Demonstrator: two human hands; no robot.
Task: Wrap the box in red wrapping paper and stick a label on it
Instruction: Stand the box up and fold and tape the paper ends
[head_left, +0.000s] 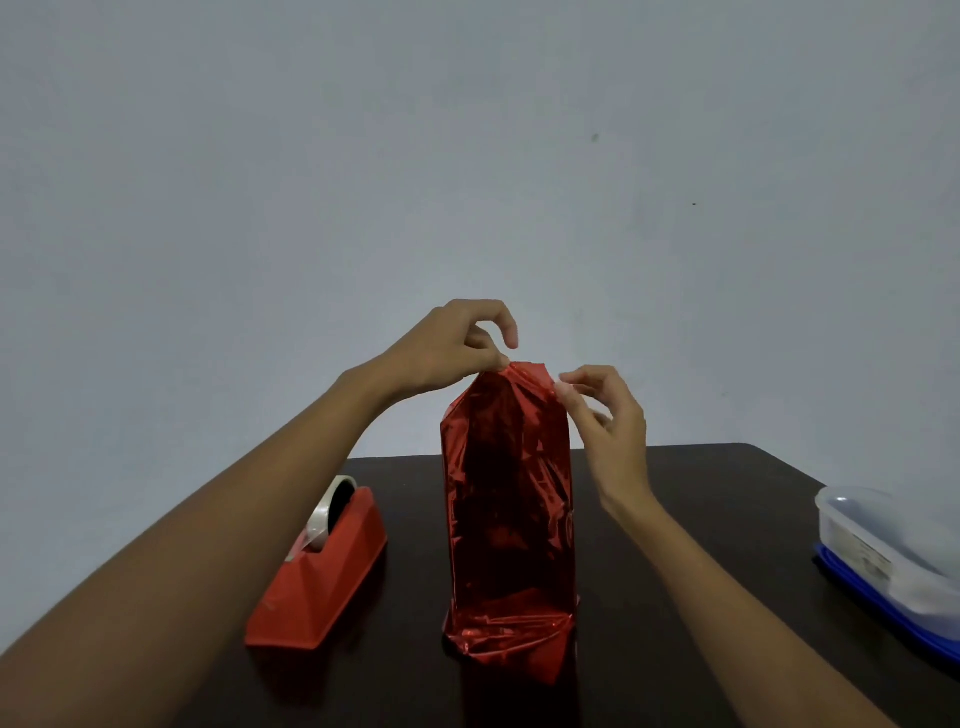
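Presently, box (506, 493) stood upright at desk (737, 493) centre. Top corners of red wrapping paper (519, 382) were pinched by left grip (457, 348) and right grip (602, 410). Judged best: fold flaps tight against box end, crease, then tape.

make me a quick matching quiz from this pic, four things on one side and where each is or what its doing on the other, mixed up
Things:
1. tape dispenser
2. wrapped box
3. plastic container
4. left hand

Places or states:
a. pinches the top edge of the wrapping
b. stands upright in the middle of the table
c. lies left of the box
d. sits at the table's right edge

Pairs: 1-c, 2-b, 3-d, 4-a
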